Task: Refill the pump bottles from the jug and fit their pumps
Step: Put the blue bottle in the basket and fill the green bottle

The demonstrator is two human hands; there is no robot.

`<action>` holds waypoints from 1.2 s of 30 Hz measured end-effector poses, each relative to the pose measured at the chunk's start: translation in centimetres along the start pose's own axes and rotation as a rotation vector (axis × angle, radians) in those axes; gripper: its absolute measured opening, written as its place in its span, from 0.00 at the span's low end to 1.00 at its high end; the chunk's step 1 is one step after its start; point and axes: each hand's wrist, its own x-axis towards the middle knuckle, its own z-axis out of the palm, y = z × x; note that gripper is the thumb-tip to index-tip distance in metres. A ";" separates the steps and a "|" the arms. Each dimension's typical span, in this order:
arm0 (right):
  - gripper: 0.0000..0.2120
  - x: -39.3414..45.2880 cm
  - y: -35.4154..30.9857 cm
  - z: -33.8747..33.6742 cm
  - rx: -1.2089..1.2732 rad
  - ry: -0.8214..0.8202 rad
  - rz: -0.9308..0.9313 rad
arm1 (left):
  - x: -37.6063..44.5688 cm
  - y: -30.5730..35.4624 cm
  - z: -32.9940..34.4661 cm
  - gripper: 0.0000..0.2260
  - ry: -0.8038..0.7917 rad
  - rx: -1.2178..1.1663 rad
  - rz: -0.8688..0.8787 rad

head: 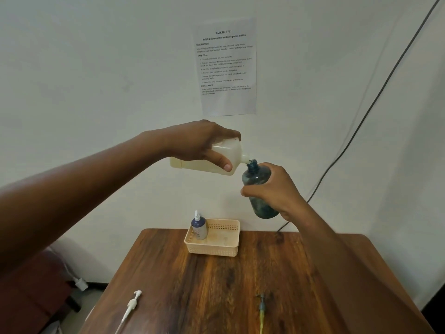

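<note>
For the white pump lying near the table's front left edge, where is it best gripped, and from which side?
Grip the white pump at its thick collar, coming from above. It lies flat on the table, nozzle toward the wall and thin tube running off the near edge, so the collar looks like the firmest part.

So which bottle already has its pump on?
The small dark blue bottle standing in the beige plastic basket: a white pump tops it. The bigger dark bottle held in the right hand has an open mouth.

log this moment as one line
step: pouring | left hand: jug tipped | right hand: dark bottle | basket: one finished bottle
</note>
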 end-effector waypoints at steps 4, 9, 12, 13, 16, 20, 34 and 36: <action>0.22 -0.1 -0.1 0.1 -0.007 0.002 -0.001 | 0.0 0.0 -0.2 0.40 -0.003 0.001 -0.007; 0.21 -0.2 -0.3 0.1 -0.007 0.003 -0.004 | -0.1 0.0 -0.3 0.41 -0.003 0.004 -0.005; 0.21 -0.1 -0.4 0.1 -0.011 0.004 0.000 | -0.1 0.0 -0.3 0.41 -0.001 0.014 -0.003; 0.22 -0.2 -0.4 0.1 -0.012 0.005 0.001 | -0.1 0.1 -0.4 0.42 -0.005 0.014 -0.002; 0.23 -0.2 -0.4 0.1 -0.018 0.004 0.002 | -0.1 0.2 -0.5 0.42 -0.023 0.012 -0.002; 0.30 -0.3 -0.5 0.2 -0.021 0.000 0.008 | -0.1 0.3 -0.7 0.42 -0.039 0.009 -0.012; 0.25 -0.5 -1.1 0.3 -0.021 0.006 0.005 | -0.3 0.3 -1.1 0.43 -0.055 0.043 -0.022; 0.24 -0.6 -1.1 0.3 -0.025 0.011 0.002 | -0.3 0.3 -1.2 0.43 -0.062 0.048 -0.018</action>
